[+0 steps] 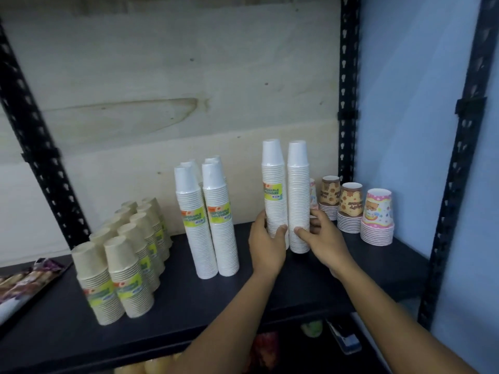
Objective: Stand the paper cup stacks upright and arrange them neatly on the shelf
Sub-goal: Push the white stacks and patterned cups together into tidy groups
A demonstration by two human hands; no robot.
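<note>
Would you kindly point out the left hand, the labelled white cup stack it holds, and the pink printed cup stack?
left hand (266,247): head view, back of the hand.
labelled white cup stack (274,194): head view, on its green label.
pink printed cup stack (377,211): head view, top cup's printed side.

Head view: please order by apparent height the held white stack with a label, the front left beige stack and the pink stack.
1. Held white stack with a label
2. Front left beige stack, though it stands nearer the camera, which enlarges it
3. Pink stack
</note>
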